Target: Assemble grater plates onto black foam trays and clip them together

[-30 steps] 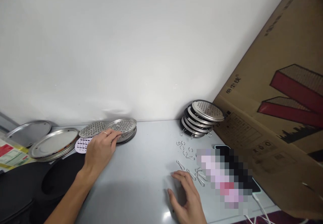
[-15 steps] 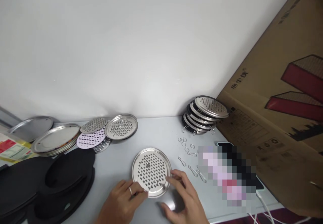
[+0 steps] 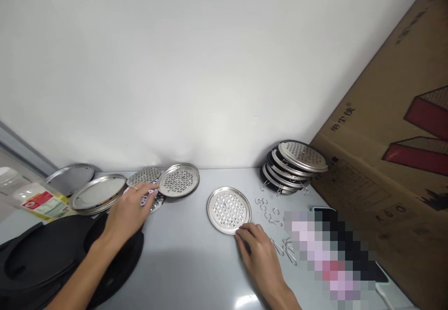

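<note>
A round metal grater disc (image 3: 229, 210) with a raised rim lies on the grey table in front of me. My right hand (image 3: 257, 251) has its thumb and fingertips closed on the near right edge of that disc. Out to the left, my left hand (image 3: 131, 207) reaches over loose perforated discs (image 3: 144, 175), its thumb and index finger apart. It partly covers a pale disc with dark holes; whether it touches one is unclear. Just right of those fingertips sits another rimmed grater disc (image 3: 179, 182).
Black round trays (image 3: 45, 254) fill the near left, with metal rings (image 3: 100, 191) and a labelled plastic bottle (image 3: 40, 203) behind. Stacked graters (image 3: 303, 156) stand at the back right. Small rings and wire clips (image 3: 289, 254) lie beside a phone (image 3: 381, 272). A cardboard box (image 3: 395, 170) borders the right.
My left hand has let go of the grater disc and moved left to the loose discs. The disc has shifted farther back, with my right hand now on its near edge. The view has shifted left.
</note>
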`<state>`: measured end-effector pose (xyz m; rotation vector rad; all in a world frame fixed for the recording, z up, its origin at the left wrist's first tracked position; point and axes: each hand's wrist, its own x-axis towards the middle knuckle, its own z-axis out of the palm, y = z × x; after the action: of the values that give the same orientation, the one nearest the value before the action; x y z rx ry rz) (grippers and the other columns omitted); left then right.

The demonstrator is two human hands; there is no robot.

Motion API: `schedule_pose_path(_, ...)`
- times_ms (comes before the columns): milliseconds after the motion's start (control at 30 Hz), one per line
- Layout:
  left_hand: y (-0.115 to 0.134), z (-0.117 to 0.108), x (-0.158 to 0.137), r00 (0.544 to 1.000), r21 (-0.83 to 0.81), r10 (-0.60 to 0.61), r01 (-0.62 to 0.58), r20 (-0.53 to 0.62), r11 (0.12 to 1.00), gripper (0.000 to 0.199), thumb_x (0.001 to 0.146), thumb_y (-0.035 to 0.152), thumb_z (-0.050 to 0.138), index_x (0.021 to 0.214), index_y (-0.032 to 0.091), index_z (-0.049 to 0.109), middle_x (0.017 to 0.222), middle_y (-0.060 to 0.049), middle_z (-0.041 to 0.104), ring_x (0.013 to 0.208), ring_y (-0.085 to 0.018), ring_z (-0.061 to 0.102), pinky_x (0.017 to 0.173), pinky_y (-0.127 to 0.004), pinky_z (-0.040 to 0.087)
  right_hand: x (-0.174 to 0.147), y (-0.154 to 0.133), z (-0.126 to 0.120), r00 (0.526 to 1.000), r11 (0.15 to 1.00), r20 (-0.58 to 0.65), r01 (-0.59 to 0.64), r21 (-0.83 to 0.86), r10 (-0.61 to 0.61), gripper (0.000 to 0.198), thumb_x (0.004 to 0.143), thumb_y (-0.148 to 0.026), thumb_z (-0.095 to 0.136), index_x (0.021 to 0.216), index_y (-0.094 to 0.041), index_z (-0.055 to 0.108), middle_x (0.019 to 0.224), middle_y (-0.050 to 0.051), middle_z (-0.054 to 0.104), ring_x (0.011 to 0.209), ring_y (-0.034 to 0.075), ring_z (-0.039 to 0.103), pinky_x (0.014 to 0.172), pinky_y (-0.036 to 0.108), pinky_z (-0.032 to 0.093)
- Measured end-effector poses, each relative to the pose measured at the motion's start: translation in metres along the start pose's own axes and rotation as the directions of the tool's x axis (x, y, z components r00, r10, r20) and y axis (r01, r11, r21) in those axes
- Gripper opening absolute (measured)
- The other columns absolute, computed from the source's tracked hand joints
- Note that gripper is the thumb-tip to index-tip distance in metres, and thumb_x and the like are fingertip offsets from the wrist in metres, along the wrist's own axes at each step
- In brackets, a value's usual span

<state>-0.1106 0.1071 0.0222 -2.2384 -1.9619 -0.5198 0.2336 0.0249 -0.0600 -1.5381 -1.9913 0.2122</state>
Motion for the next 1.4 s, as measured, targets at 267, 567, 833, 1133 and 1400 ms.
schedule_pose_path(267, -0.057, 0.009, 0.026, 0.995, 0.196, -0.062, 0.046, 0.075, 0.980, 0.034, 0.093, 0.035, 0.043, 0.109, 0.021, 0.070, 0.108, -0.011, 0.076, 0.098, -0.032, 0.070, 0.076, -0.037, 0.052, -0.002, 0.005, 0.007, 0.995, 0.998, -0.083, -0.060, 0.020, 0.061, 0.028, 0.091, -0.031, 0.061, 0.119, -0.027, 0.060, 0.119, 0.010, 0.061, 0.106, 0.031, 0.062, 0.086, 0.051, 0.055)
schedule_pose_path(567, -0.062, 0.005, 0.038, 0.997, 0.313, 0.077, -0.071, -0.008, 0.947, 0.035, 0.096, 0.032, 0.040, 0.097, 0.017, 0.072, 0.096, -0.013, 0.074, 0.089, -0.031, 0.070, 0.080, -0.040, 0.050, -0.002, 0.006, 0.007, 0.993, 0.988, -0.053, -0.101, 0.113, 0.108, 0.025, 0.092, -0.030, 0.059, 0.116, -0.027, 0.060, 0.120, 0.010, 0.059, 0.109, 0.030, 0.061, 0.091, 0.050, 0.054)
schedule_pose_path(833, -0.032, -0.048, -0.003, 0.892, 0.290, 0.204, -0.087, -0.402, 0.953, 0.024, 0.099, 0.030, 0.045, 0.102, 0.016, 0.064, 0.100, -0.002, 0.070, 0.095, -0.021, 0.067, 0.090, -0.037, 0.049, -0.011, -0.013, -0.002, 0.948, 0.814, -0.114, -0.190, 0.549, 0.298, 0.027, 0.092, -0.042, 0.061, 0.113, -0.026, 0.066, 0.106, 0.009, 0.068, 0.094, 0.028, 0.066, 0.080, 0.041, 0.056)
schedule_pose_path(1133, 0.073, -0.030, -0.101, 0.638, -0.018, 0.735, -0.758, -0.230, 0.652, 0.032, 0.083, 0.005, 0.054, 0.095, 0.030, 0.067, 0.082, 0.004, 0.076, 0.069, -0.017, 0.069, 0.064, -0.032, 0.056, -0.016, -0.059, 0.010, 0.721, -0.455, 0.658, -0.522, 0.721, 0.216, 0.043, 0.083, -0.051, 0.073, 0.110, -0.018, 0.067, 0.071, 0.000, 0.066, 0.045, 0.011, 0.055, 0.036, 0.020, 0.046)
schedule_pose_path(1400, 0.000, -0.026, -0.061, 0.840, 0.081, 0.541, -0.538, -0.029, 0.839, 0.020, 0.094, 0.021, 0.055, 0.100, 0.034, 0.069, 0.097, 0.005, 0.075, 0.083, -0.017, 0.070, 0.075, -0.030, 0.053, -0.019, -0.051, 0.004, 0.755, -0.129, 0.454, -0.450, 0.884, 0.474, 0.050, 0.073, -0.042, 0.085, 0.113, -0.019, 0.066, 0.078, 0.001, 0.065, 0.053, 0.010, 0.053, 0.041, 0.019, 0.047)
